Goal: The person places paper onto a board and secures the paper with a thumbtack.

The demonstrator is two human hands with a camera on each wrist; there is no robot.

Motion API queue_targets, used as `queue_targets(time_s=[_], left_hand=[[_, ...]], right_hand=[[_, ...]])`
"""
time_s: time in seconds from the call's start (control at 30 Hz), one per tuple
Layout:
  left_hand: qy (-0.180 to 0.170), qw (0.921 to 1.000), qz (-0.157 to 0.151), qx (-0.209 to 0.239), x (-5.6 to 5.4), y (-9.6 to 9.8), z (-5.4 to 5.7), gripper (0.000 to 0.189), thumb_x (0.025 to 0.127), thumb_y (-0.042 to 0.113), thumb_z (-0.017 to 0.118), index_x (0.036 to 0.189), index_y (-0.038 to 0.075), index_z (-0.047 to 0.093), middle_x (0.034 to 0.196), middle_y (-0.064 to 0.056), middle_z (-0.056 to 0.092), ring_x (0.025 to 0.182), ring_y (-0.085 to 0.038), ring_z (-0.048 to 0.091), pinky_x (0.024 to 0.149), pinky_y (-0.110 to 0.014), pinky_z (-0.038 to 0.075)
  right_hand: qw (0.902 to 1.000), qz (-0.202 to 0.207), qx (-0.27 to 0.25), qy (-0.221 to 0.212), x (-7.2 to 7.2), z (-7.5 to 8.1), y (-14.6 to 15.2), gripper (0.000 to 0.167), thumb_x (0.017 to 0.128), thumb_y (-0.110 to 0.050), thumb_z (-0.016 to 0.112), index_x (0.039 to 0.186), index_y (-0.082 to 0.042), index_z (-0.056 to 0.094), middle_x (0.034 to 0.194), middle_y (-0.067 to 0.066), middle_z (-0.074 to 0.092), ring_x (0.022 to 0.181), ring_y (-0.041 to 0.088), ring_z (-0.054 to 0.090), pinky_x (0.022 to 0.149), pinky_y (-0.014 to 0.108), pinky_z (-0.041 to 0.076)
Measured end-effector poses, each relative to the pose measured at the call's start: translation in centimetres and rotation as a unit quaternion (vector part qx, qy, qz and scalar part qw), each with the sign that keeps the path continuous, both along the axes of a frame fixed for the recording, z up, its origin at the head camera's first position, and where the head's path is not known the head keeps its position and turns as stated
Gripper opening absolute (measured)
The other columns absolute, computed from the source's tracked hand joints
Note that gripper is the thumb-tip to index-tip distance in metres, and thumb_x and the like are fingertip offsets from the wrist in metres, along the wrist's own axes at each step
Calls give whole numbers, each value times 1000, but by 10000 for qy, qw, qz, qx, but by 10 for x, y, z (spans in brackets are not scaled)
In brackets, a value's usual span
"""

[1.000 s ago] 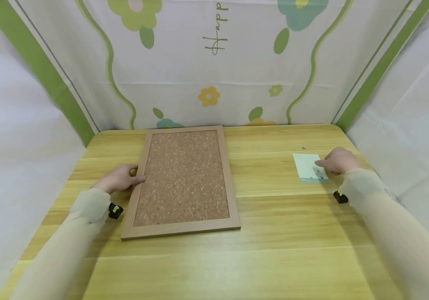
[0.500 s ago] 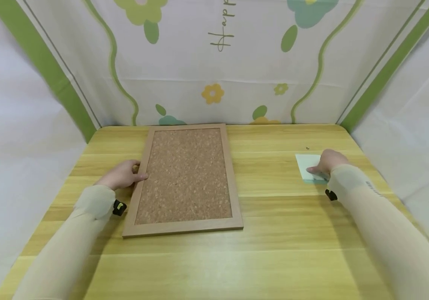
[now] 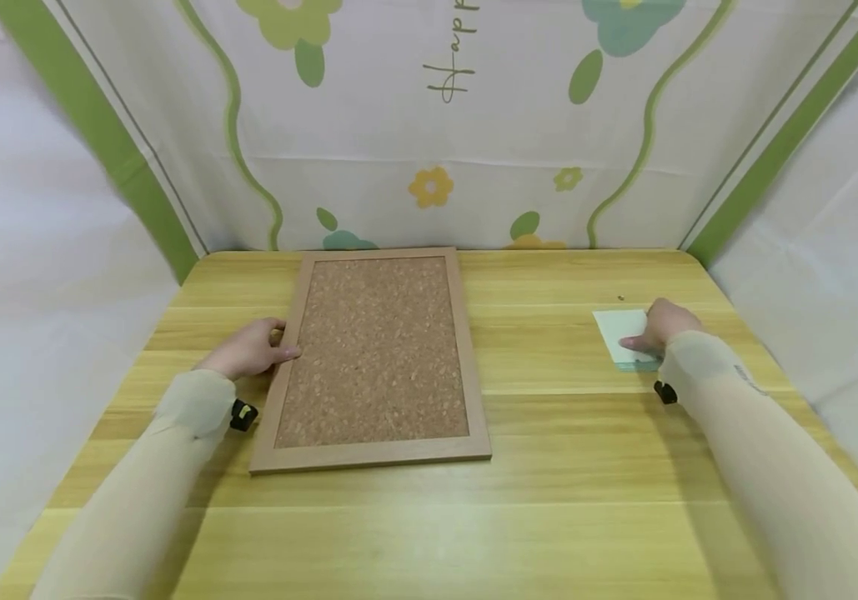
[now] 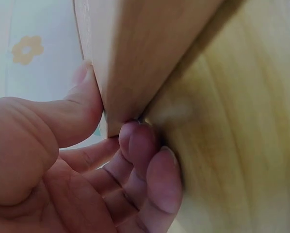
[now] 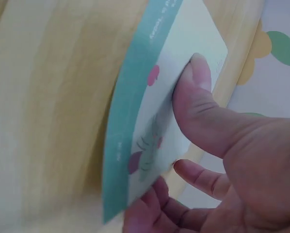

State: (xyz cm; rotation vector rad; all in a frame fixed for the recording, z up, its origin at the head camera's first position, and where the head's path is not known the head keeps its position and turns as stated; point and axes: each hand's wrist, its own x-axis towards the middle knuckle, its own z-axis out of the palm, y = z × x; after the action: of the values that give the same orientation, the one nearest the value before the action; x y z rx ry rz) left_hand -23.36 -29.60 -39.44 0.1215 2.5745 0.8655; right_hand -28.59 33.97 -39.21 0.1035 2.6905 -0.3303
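A wood-framed cork board lies on the table, left of the middle. My left hand grips its left edge; in the left wrist view the thumb presses the frame's face and curled fingers touch its side, low against the tabletop. Over at the right, my right hand pinches a pale green sheet of note paper by its right side. The right wrist view shows the thumb on top of the note paper, which has a teal band and small printed drawings, and fingers curled under its lifted edge.
A tiny object, too small to identify, lies on the table just behind the note paper. Behind the table hangs a white cloth with printed flowers, and more cloth closes off both sides.
My right hand has shifted from pointing over the note paper's right side to pinching it. The left hand keeps its hold on the cork board. The head view has moved slightly.
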Motion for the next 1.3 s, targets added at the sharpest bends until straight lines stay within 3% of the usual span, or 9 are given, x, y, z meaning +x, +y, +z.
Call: queue_targets(time_s=[0.17, 0.3, 0.43, 0.53, 0.63, 0.73, 0.9, 1.03, 1.3], left_hand=[[3, 10000, 6, -27, -2, 1, -1, 72, 101, 27, 60, 148, -15, 25, 134, -38, 48, 104, -31, 63, 82, -42, 52], [-59, 10000, 33, -8, -3, 2, -1, 74, 101, 29, 60, 149, -14, 24, 132, -36, 50, 102, -30, 63, 80, -41, 53], [-37, 10000, 1, -71, -2, 3, -1, 76, 101, 32, 60, 150, -13, 22, 137, -38, 44, 109, -35, 61, 87, -47, 51], [-24, 10000, 3, -69, -2, 3, -2, 76, 101, 33, 59, 150, -13, 23, 140, -39, 42, 110, -36, 60, 88, -48, 50], [-90, 9999, 71, 64, -2, 2, -3, 74, 101, 30, 60, 150, -12, 23, 136, -38, 46, 106, -33, 62, 83, -43, 53], [-134, 9997, 97, 177, -1, 1, -2, 73, 102, 28, 59, 150, -12, 23, 136, -39, 45, 107, -34, 63, 80, -41, 54], [-79, 9997, 67, 220, 2, 2, -1, 70, 103, 26, 57, 150, -12, 23, 139, -39, 43, 113, -39, 60, 85, -44, 53], [97, 9998, -37, 154, 3, 3, -1, 66, 103, 26, 56, 150, -11, 28, 138, -37, 46, 113, -41, 60, 89, -48, 51], [269, 9993, -245, -52, 8, 3, 2, 56, 104, 25, 54, 145, -11, 39, 119, -30, 62, 96, -30, 67, 82, -46, 54]], right_hand=[[9999, -105, -103, -83, 4, -1, 5, 85, 81, -58, 76, 107, 19, 52, 91, 23, 58, 76, 30, 52, 70, 43, 49], [9998, 96, -117, 114, 8, 0, 13, 81, 92, -48, 68, 121, 24, 45, 113, 39, 54, 91, 41, 54, 84, 56, 47], [9973, 148, -701, 181, 12, 0, 24, 38, 99, -28, 59, 87, 8, 58, 76, 23, 58, 67, 28, 54, 69, 45, 48], [9917, -49, -1277, 110, 16, 3, 29, 35, 99, -25, 60, 70, -7, 48, 56, -2, 42, 52, 13, 42, 57, 33, 38], [9882, -180, -1517, 106, 22, 9, 30, 32, 98, -30, 61, 92, 2, 60, 66, 0, 54, 60, 15, 50, 61, 33, 43], [9867, -228, -1588, 248, 28, 15, 29, 51, 98, -39, 61, 119, 7, 55, 82, 4, 62, 73, 19, 59, 70, 36, 48], [9799, -308, -1899, 524, 36, 20, 22, 69, 95, -57, 57, 131, 1, 49, 108, 18, 65, 88, 24, 64, 82, 47, 46], [9682, -413, -2337, 791, 42, 26, 10, 70, 93, -61, 58, 132, -2, 50, 129, 22, 60, 91, 25, 64, 85, 50, 45], [9443, -368, -2960, 1393, 51, 45, -19, 56, 95, -50, 62, 126, -3, 54, 103, 2, 71, 82, 21, 66, 73, 33, 52]])
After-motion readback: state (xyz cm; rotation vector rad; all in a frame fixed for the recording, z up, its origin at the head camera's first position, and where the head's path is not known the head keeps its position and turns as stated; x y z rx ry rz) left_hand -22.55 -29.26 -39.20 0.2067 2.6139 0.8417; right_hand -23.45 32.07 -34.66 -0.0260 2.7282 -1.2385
